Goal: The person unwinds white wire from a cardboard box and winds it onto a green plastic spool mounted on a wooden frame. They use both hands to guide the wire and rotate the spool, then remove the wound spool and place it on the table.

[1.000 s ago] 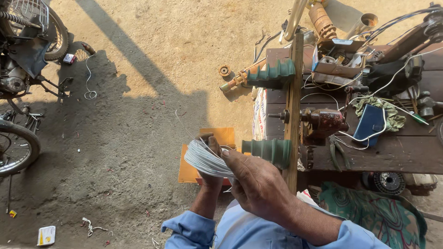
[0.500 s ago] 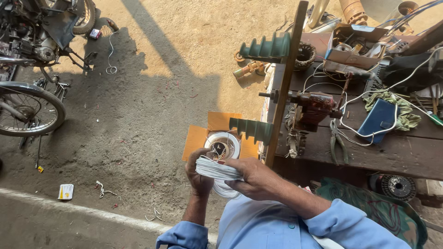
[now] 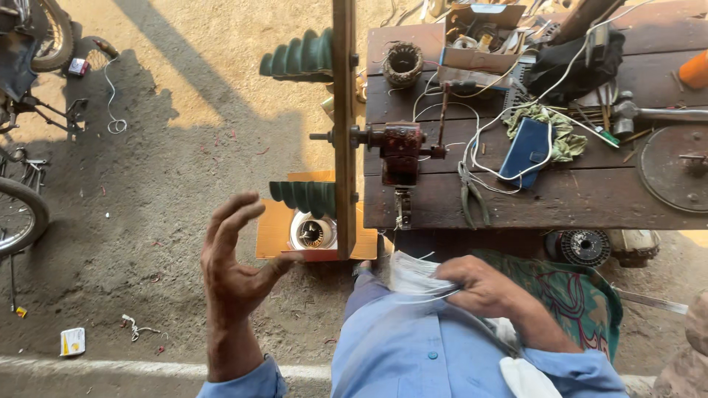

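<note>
My left hand [image 3: 234,269] is raised over the dirt ground [image 3: 147,184], fingers spread and curled a little, thumb out to the side, holding nothing. It hangs just left of the orange box [image 3: 276,232] that sits on the ground with a round metal part [image 3: 313,231] inside it.

My right hand [image 3: 483,286] is down by my lap, fingers closed around a bundle of thin white wire [image 3: 414,276]. The loops fan out to the left of my knuckles and lie against my blue shirt [image 3: 413,346]. A few loose strands stick out past the bundle. I cannot tell whether the wire is a finished coil or loose turns, since my fingers cover part of it.

In front of me stands an upright wooden board [image 3: 344,125] with 2 green stepped cone formers on its left face, the upper one [image 3: 299,57] near the top and the lower one [image 3: 302,196] just above the orange box. A dark red hand winding machine [image 3: 400,147] is fixed at the edge of the wooden workbench [image 3: 560,199], its shaft passing through the board.

On the bench lie a pair of pliers [image 3: 469,193], a blue phone [image 3: 525,152] on a green rag, white cables, a wound stator [image 3: 403,63] and a cardboard tray of small parts [image 3: 479,33]. A motorbike wheel [image 3: 21,214] shows at the left edge, well apart from my hands.
</note>
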`<action>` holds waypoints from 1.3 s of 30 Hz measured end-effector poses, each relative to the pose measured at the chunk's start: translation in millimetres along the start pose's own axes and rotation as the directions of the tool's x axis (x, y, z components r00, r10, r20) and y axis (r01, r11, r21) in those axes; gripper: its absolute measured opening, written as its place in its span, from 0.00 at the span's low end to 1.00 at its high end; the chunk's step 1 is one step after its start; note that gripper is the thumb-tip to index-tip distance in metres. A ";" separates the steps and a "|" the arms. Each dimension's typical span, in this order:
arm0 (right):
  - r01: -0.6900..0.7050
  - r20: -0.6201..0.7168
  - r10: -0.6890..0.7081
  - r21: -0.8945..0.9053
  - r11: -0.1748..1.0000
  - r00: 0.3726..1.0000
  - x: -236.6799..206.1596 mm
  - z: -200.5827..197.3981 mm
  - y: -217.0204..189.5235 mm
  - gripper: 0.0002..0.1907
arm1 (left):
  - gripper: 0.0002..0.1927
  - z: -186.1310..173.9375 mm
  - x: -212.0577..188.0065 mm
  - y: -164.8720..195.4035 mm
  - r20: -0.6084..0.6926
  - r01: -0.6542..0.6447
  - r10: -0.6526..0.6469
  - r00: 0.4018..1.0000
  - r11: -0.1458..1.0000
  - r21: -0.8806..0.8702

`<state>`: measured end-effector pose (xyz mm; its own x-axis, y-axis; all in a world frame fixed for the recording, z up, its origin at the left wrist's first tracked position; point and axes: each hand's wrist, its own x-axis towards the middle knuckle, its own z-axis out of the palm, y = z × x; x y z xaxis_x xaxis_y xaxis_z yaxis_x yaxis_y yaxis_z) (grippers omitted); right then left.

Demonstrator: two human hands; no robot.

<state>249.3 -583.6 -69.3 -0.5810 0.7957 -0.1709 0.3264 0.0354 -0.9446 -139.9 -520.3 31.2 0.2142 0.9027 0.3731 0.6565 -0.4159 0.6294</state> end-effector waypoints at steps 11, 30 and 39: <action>0.197 -0.609 0.330 0.637 0.745 0.722 -4.2 -77.7 76.5 0.05 | 0.51 44.3 76.8 37.5 0.366 -0.005 -0.135 0.921 0.934 0.357; -0.434 -0.800 0.091 -0.222 0.873 0.593 100.0 -135.0 71.6 0.32 | 0.40 80.4 94.0 32.3 0.435 0.066 -0.321 0.841 0.860 0.506; -0.696 -0.773 0.137 -0.460 0.552 0.619 62.3 -43.4 66.5 0.23 | 0.38 84.7 97.4 22.5 0.433 0.036 -0.241 0.868 0.902 0.430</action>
<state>267.2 -505.4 -130.6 0.2612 0.9651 -0.0190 0.9272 -0.2563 -0.2732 -42.9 -432.4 24.0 0.3408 0.9320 -0.1233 0.9110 -0.2950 0.2881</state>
